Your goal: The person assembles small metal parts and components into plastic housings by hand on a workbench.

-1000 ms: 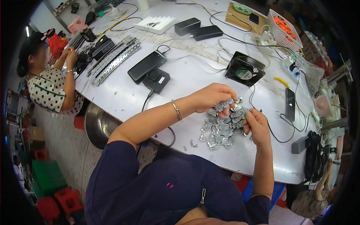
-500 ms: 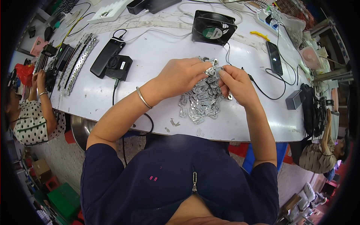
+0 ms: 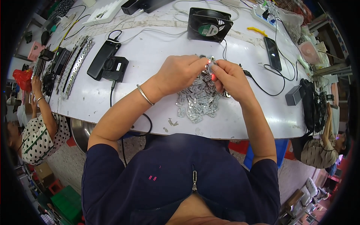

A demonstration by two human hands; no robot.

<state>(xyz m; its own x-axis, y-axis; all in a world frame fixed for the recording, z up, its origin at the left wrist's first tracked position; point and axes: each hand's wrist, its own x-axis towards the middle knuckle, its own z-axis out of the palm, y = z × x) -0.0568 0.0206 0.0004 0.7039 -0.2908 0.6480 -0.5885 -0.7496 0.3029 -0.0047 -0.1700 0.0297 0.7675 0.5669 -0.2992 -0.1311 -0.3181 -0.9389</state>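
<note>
One white table (image 3: pixel 157 45) before me, bearing a loose heap of flat silvery pieces (image 3: pixel 197 103) near my edge, a square black fan (image 3: pixel 210 24) standing beyond, my left hand (image 3: pixel 178 73) and right hand (image 3: pixel 232 78) meeting over the heap's far part, both pinching one small silvery piece (image 3: pixel 210 67).

Metal pile (image 3: pixel 198 100) partly hidden, white tray (image 3: pixel 111 9) cropped
</note>
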